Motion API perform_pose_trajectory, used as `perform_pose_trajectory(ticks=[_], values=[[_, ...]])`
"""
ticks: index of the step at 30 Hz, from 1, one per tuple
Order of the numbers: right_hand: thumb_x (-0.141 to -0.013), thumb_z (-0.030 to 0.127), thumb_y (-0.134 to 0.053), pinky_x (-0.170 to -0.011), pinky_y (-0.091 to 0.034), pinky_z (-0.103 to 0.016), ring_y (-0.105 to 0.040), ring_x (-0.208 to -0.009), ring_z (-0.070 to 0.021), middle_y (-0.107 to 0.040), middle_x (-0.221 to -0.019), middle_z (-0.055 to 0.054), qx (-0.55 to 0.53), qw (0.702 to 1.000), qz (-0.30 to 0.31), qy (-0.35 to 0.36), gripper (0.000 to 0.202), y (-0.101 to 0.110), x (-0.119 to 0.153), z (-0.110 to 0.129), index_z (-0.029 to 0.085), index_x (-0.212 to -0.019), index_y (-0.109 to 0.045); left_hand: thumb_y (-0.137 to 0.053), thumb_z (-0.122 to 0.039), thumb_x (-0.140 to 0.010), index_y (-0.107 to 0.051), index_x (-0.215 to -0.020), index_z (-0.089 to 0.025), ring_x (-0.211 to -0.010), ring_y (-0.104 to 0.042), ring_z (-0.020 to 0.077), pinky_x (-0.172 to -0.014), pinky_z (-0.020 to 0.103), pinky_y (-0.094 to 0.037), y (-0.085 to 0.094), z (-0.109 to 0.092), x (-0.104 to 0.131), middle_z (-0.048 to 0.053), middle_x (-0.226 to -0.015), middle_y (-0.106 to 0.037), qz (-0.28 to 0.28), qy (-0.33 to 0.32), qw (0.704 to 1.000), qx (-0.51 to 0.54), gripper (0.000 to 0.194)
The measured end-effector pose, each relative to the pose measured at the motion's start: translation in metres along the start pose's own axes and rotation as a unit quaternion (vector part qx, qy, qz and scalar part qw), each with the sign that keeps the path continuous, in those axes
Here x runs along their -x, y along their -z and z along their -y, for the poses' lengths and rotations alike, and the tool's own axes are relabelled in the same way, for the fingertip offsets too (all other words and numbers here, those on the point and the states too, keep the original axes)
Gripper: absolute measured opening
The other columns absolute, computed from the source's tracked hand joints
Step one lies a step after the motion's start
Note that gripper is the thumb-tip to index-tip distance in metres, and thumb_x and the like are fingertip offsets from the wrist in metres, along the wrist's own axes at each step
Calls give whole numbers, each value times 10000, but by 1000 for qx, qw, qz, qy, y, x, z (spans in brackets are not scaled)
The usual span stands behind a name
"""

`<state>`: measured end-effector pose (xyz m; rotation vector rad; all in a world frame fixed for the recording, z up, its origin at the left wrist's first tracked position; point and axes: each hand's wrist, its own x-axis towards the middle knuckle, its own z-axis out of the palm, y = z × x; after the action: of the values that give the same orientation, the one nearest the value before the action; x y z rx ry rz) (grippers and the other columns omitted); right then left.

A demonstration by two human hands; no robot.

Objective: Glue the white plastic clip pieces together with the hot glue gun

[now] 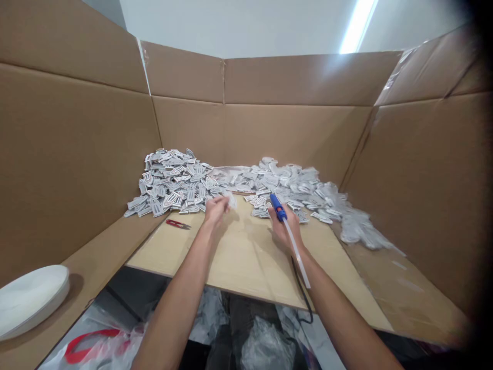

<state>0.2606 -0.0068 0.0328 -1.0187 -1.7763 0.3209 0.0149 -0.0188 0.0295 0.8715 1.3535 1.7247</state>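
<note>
My right hand [287,226] is wrapped round a blue hot glue gun [278,206], its nozzle end pointing away from me. A long whitish glue stick [297,254] sticks out of its back, and a dark cord [299,282] hangs below. Between the fingertips of my left hand [216,209] is a small pale flat piece [231,200], blurred. Beyond that hand rises a heap of grey-and-white flat pieces [175,185] with slotted outlines. In front of the glue gun lie more such pieces [262,204].
Red thread snips [177,224] lie on the wooden board [239,257]. A pile of clear plastic-wrapped pieces [292,180] spreads along the back right. Cardboard walls [300,131] enclose three sides. A white bowl [57,293] stands at left; plastic bags [265,344] are below the board.
</note>
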Motion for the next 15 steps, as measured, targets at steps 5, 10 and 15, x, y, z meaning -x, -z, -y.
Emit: perform_pose_trajectory(ticks=[5, 10, 15], values=[[-949, 629, -491, -667, -373, -285, -529, -673, -186, -603, -726, -29, 46, 998, 29, -6, 446, -7, -2, -9, 223, -772, -544, -790, -314, -798, -457, -1412, -277, -1149, -663, 209, -896, 314, -564, -5, -11, -5, 137, -1378, -610, -63, -176, 966, 179, 699], [-934, 486, -561, -677, -386, -282, -632, -759, -219, -709, -836, -93, 164, 979, 104, -68, 307, -3, -6, -17, 196, -880, -649, -645, -272, -890, -615, -1270, -177, -1239, -610, 272, -1030, 442, -517, -20, 16, 7, 167, -1318, -645, 13, -218, 967, -128, 393], [-835, 338, -661, -672, -412, -277, -687, -847, -255, -749, -913, -133, 225, 944, 173, -168, 192, 14, -15, -18, 176, -926, -711, -454, -261, -978, -525, -1458, -223, -1497, -351, 294, -1221, 551, -281, -39, 35, 24, 122, -1567, -481, 219, -281, 855, -376, 486]])
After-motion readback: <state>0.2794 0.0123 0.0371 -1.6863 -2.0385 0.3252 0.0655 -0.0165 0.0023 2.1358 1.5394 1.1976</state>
